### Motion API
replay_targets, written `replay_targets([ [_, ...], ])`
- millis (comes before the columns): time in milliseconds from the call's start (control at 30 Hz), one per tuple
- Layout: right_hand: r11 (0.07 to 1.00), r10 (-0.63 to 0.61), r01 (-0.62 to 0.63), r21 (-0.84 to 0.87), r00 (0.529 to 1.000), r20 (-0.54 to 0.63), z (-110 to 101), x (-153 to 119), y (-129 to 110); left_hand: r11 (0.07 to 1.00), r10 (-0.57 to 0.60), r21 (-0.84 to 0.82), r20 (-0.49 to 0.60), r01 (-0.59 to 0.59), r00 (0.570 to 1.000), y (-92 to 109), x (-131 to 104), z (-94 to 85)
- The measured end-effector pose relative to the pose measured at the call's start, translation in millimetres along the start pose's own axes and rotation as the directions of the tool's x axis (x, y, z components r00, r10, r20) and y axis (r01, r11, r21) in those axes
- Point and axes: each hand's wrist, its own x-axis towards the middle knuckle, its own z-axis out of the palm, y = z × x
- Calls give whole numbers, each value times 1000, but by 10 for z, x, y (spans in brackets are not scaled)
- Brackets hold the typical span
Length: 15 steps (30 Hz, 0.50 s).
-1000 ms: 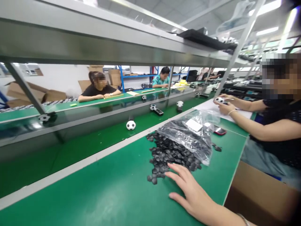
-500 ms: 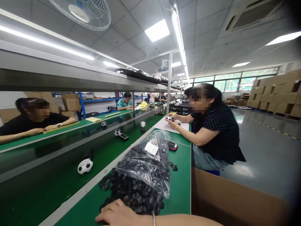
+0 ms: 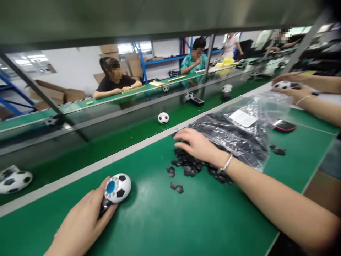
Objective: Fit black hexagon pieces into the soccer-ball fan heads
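Note:
My left hand [image 3: 86, 213] is wrapped round the dark handle of a soccer-ball device [image 3: 124, 187], whose white ball with black patches and a blue round spot faces up above the green table. My right hand [image 3: 192, 143], with a bracelet at the wrist, hovers over or rests on a pile of small black pieces [image 3: 190, 165]. Its fingers are apart, and its fingertips show nothing held. Beside it lies a clear plastic bag [image 3: 239, 133] of black pieces with a white label. A few loose pieces [image 3: 177, 187] lie nearer to me.
Beyond a pale rail [image 3: 138, 144] runs a green belt [image 3: 125, 133] carrying several soccer-ball devices. At the right, a co-worker's hands [image 3: 290, 90] hold another device near a red-edged phone [image 3: 285, 126]. A metal shelf [image 3: 133, 21] hangs overhead. More people sit across the line.
The view has swung left and down. My left hand and the device in it have come into view. My right hand shows farther up, at the pile.

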Motion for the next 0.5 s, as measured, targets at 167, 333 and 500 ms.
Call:
replay_targets([
  [167, 935, 51, -74, 348, 996, 74, -116, -16, -367, 806, 57, -565, 366, 173, 929, 482, 190, -266],
  [333, 756, -245, -1, 655, 927, 285, 40, -116, -801, 361, 432, -821, 568, 443, 700, 873, 346, -221],
  [500, 783, 19, -165, 600, 970, 243, 218, -169, -767, 747, 250, -663, 345, 46, 905, 1035, 308, -72],
])
